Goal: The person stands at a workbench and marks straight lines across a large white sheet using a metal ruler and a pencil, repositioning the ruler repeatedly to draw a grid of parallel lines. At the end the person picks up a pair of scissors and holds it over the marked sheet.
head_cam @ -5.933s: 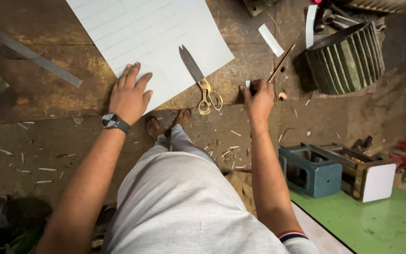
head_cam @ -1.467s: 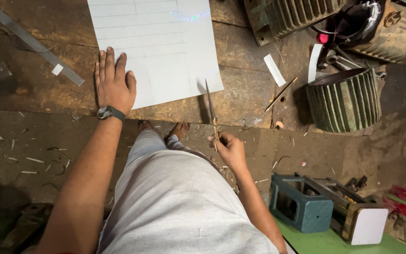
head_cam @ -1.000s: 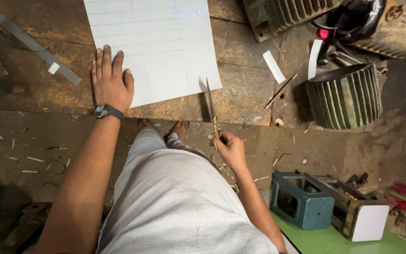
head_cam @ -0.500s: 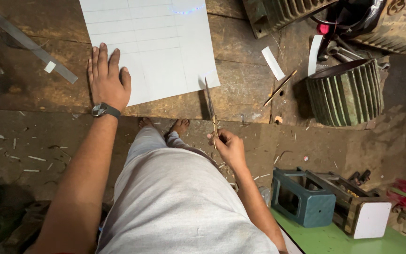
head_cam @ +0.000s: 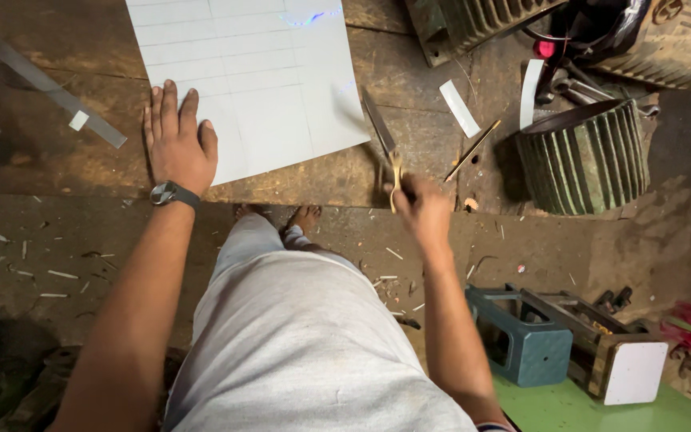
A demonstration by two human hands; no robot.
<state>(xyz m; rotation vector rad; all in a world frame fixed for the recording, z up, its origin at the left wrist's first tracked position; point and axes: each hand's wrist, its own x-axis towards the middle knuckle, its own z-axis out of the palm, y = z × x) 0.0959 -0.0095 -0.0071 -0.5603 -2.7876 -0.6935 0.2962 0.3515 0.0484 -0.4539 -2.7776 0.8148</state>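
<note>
Head view, straight down over a worn wooden bench [head_cam: 409,152] and the person's own two arms

Left hand [head_cam: 177,144]: flat, palm down, fingers spread a little, pressed on the lower left corner of a large white sheet [head_cam: 257,72] ruled into boxes; nothing gripped, only holding the paper down; dark wristwatch [head_cam: 171,193] on that wrist

Right hand [head_cam: 424,210]: closed around the yellowish handles of a pair of scissors [head_cam: 384,142], blurred with movement; blades pointing up and away from the hand, tip at the right edge of the sheet, near its lower right corner; blades look together, though blur makes that uncertain

Just beyond the right hand, toward the right: a thin wooden stick [head_cam: 472,150] lying slantwise, and above it a small white paper strip [head_cam: 459,108]

Farther right of that hand: a ribbed, dark green motor casing [head_cam: 589,156]

Well left of the left hand: a long metal ruler [head_cam: 41,80] lying diagonally, a scrap of white tape on it

Below the right forearm: a blue-grey metal box [head_cam: 521,340] on a green surface [head_cam: 601,412]
</note>
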